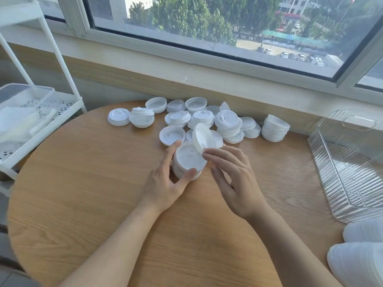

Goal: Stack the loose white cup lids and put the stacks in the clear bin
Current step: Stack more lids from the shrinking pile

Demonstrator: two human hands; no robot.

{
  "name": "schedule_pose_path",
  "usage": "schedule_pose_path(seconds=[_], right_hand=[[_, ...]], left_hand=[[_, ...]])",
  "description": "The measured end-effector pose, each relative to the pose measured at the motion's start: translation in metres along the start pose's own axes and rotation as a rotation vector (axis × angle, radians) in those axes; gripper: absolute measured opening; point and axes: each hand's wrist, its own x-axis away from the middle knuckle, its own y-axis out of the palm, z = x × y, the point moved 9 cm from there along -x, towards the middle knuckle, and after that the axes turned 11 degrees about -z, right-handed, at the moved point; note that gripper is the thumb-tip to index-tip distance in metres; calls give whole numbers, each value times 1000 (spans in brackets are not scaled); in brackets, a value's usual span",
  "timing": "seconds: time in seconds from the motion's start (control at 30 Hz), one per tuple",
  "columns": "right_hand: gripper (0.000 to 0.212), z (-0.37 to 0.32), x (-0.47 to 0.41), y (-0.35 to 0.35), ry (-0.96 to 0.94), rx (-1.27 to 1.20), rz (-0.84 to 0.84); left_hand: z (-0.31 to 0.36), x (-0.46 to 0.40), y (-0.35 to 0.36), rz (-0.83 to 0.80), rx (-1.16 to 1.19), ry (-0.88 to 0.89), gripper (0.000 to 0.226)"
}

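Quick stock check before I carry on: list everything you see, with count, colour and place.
stack in hand: one, white, table centre
tilted lid: one, white, above that stack
loose lids and small stacks: many, white, far table edge
clear bin: one, transparent, right, no lids visible inside
table: one, round, light wood
cart: one, white, left
lidded box: one, clear, on cart
left hand: grips the stack
right hand: pinches the tilted lid

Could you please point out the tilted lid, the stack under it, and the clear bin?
tilted lid [202, 136], head view, on its upturned face.
stack [189, 160], head view, on the top lid's face.
clear bin [339, 170], head view, on its ribbed near wall.
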Motion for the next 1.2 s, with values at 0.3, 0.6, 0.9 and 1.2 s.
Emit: schedule_pose_path(seconds=[0.3, 0.6, 0.9, 1.2], right_hand=[[27, -17, -6, 13, -50, 102, -93], [20, -15, -13, 18, 11, -4, -97], [59, 25, -22, 39, 259, -225, -96], [67, 31, -17, 53, 283, -306, -150]], left_hand=[[0, -2, 2, -38, 65, 33, 78], [0, -1, 0, -10, 53, 40, 61], [3, 3, -2, 14, 57, 25, 63], [8, 2, -2, 11, -27, 52, 54]])
